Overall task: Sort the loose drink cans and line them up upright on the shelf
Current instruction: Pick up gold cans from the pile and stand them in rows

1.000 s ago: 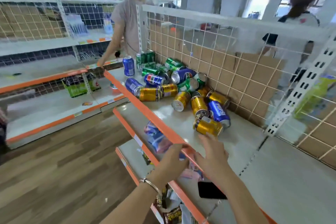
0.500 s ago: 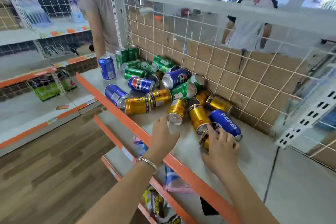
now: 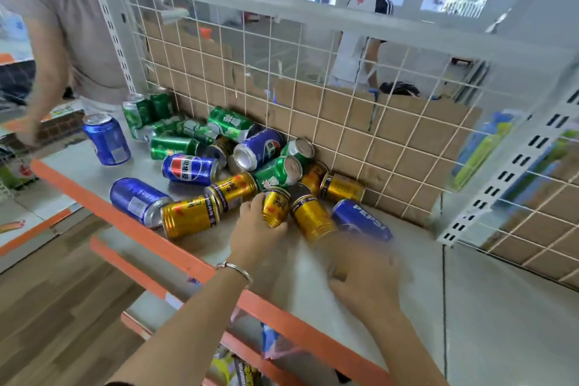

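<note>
1. By my reckoning the job has barely begun. Only three cans stand upright on the shelf [image 3: 488,316]: a blue can [image 3: 106,142] at the far left end and a pair of green cans [image 3: 136,114] just behind it.
2. Everything else lies on its side in a heap [image 3: 250,163] against the wire-grid back [image 3: 391,141], with the colours mixed.
3. My left hand [image 3: 260,230] has its fingers curled round a gold can [image 3: 275,208] at the near edge of that heap. The can touches its neighbours.
4. My right hand [image 3: 363,279] is over the shelf just to the right, smeared by blur. I cannot tell whether it grips anything.
5. Count: five blue, one of them upright. Six gold in plain view, including the one I hold. Roughly seven green, two upright. The green ones overlap, so that figure is loose.
6. Left to do: stand nearly every can and group them by colour in a line.
</note>
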Tool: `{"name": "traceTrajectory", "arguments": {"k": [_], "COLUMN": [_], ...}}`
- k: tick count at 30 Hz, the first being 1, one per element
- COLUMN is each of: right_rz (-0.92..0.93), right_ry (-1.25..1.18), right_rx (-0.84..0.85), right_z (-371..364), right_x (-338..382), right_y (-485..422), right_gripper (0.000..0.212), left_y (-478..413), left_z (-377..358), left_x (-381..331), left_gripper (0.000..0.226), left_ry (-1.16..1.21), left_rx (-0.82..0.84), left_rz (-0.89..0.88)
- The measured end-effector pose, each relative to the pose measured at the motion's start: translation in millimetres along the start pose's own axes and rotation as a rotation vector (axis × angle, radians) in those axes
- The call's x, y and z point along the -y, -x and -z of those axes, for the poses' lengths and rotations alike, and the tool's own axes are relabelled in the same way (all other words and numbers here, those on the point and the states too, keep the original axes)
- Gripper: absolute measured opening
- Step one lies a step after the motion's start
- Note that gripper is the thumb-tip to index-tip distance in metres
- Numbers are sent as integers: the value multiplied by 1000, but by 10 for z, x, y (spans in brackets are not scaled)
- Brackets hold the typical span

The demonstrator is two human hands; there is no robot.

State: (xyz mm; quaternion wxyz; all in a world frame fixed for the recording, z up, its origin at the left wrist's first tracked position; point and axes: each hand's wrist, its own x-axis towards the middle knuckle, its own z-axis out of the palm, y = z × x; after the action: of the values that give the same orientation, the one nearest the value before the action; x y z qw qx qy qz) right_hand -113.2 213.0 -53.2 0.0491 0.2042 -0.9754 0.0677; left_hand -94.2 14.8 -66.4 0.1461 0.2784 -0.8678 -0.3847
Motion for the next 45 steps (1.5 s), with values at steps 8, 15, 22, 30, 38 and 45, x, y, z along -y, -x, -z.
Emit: {"name": "traceTrajectory", "arguments": {"k": [8,15,22,30,38,45], "right_rz": [-303,-418,-613,-575,-353,-334], "right_ry": [-940,-1434,-1503,-1086,-187,4], "right_rx": [-36,-77,-198,112,183,121], "right_z": [-18,-115,-17,117,230,259], "right_x": [-26,228,139,-244,-69,31], "right_y": [22,212,306,634,602,325], "right_gripper": [68,59,58,54,96,73], "left_y": [145,233,289,481,482,412], "left_z": [746,712,332,165,185,185], "left_x": [-18,-152,191,358,348,357], "left_gripper": [91,97,70,57,62,57], "left_ry": [-215,-236,233,285,313,405], "left_rx": [255,491,440,314,310,377], "left_rz": [-147,-347,-271,-204,-202,-174]}}
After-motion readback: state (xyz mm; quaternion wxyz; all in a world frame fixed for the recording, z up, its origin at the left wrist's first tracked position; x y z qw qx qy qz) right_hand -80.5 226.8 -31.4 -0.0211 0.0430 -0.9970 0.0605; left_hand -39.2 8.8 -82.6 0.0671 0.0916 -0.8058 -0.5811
